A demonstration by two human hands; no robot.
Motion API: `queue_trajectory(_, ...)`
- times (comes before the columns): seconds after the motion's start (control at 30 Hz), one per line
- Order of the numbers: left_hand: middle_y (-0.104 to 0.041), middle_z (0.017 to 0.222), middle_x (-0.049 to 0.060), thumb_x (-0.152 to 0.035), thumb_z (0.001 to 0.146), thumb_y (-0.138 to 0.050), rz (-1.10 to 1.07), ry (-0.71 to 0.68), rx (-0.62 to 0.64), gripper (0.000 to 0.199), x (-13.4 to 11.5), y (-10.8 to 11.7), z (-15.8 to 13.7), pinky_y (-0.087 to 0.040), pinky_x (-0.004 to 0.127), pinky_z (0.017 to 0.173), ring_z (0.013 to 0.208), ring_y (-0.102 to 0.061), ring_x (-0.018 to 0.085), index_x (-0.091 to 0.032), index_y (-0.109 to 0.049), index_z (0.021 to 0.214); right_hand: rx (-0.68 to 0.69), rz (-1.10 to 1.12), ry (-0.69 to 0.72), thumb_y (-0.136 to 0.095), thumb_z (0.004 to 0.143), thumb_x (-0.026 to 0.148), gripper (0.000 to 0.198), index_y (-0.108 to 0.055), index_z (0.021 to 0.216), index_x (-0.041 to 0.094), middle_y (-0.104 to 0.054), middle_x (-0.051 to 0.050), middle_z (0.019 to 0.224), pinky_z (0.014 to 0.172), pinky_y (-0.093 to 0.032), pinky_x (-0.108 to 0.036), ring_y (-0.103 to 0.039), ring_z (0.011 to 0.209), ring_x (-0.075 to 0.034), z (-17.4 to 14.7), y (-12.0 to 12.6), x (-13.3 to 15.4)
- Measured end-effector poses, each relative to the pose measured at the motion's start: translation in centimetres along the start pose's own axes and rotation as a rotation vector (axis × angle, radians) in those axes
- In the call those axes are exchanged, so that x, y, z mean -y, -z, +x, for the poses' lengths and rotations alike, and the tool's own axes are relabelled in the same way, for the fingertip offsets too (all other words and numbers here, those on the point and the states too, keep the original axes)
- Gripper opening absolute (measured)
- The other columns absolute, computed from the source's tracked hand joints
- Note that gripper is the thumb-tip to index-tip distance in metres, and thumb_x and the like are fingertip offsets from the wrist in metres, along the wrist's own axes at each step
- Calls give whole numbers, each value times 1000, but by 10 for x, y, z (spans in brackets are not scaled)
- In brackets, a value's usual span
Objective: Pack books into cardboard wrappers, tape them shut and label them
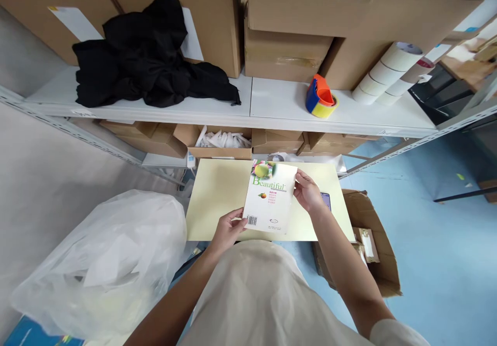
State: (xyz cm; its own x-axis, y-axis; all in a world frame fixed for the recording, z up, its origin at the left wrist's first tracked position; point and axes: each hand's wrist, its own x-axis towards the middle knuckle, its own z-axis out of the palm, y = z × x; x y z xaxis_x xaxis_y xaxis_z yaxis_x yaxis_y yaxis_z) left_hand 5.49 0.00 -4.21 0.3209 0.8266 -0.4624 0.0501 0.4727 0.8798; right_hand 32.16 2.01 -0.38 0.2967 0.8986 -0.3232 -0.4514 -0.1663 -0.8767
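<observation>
A white booklet (272, 201) with green "Beautiful" lettering, a fruit picture and a barcode is held between my two hands, over a pale yellow board (215, 185). My left hand (229, 225) pinches its lower left edge near the barcode. At the upper right edge, my right hand (306, 189) grips it between thumb and fingers. Partly behind my right wrist, a phone (326, 200) with a lit screen lies on the board.
A shelf (267, 100) behind holds black cloth (143, 58), a tape dispenser (320, 97), tape rolls (382, 74) and cardboard boxes (287, 53). A large plastic bag (116, 253) stands at left. An open carton (382, 253) sits on the floor at right.
</observation>
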Motion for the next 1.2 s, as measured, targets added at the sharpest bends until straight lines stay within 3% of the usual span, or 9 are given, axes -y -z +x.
queue_trajectory(0.27,-69,100,7,-48,64,-75,-16,-46,-25,61,2,3,-1,-57,33,74,83,-68,21,-19,-66,116,89,-96,19,-71,69,37,32,-68,99,25,-70,-2,98,68,-50,-30,-61,88,-19,-3,-4,7)
queue_trajectory(0.43,-66,116,10,-47,65,-74,-45,-65,-33,66,4,10,0,-56,32,76,92,-67,22,-18,-60,124,73,-102,59,-72,68,37,37,-67,103,27,-70,-1,99,68,-51,-31,-62,88,-19,0,-11,3)
queue_trajectory(0.57,-67,116,10,-46,63,-75,-82,-65,-103,68,9,13,5,-55,30,73,94,-66,22,-17,-61,122,82,-100,63,-71,69,38,38,-66,105,27,-71,-1,97,66,-52,-31,-63,86,-19,1,-13,0)
queue_trajectory(0.8,-69,110,8,-44,64,-76,-192,-6,14,60,7,11,9,-50,26,69,86,-65,18,-21,-65,119,106,-76,147,-69,71,37,34,-64,103,29,-69,-1,100,72,-52,-34,-63,90,-21,-3,-16,4)
queue_trajectory(0.9,-69,110,8,-44,63,-78,-311,65,91,57,3,5,8,-48,25,69,85,-65,17,-21,-67,114,157,-179,274,-74,68,36,46,-60,112,33,-63,-1,120,85,-51,-38,-56,110,-24,-9,-26,10)
queue_trajectory(1.0,-70,94,5,-43,62,-80,-400,155,249,49,-3,-3,5,-48,26,68,77,-63,16,-21,-70,104,193,-284,345,-79,65,36,68,-51,127,38,-40,0,146,98,-45,-43,-36,133,-26,-12,-37,10)
queue_trajectory(1.1,-67,82,3,-36,60,-83,-490,273,348,39,-8,-10,0,-46,21,59,62,-56,8,-20,-71,94,144,-317,307,-84,57,36,100,-30,141,43,-6,3,158,103,-41,-45,-14,143,-28,-13,-45,-4)
queue_trajectory(1.17,-65,82,3,-37,63,-81,-551,329,406,36,-10,-13,-2,-45,20,57,58,-52,6,-20,-70,93,64,-243,232,-86,54,37,116,-14,146,43,1,0,159,101,-43,-45,-14,144,-29,-16,-49,-18)
queue_trajectory(1.2,-65,84,3,-39,67,-78,-567,344,441,35,-11,-14,-3,-45,20,58,59,-52,7,-20,-70,95,40,-184,171,-85,55,38,119,-11,147,42,-4,-3,159,98,-46,-44,-21,142,-29,-18,-50,-25)
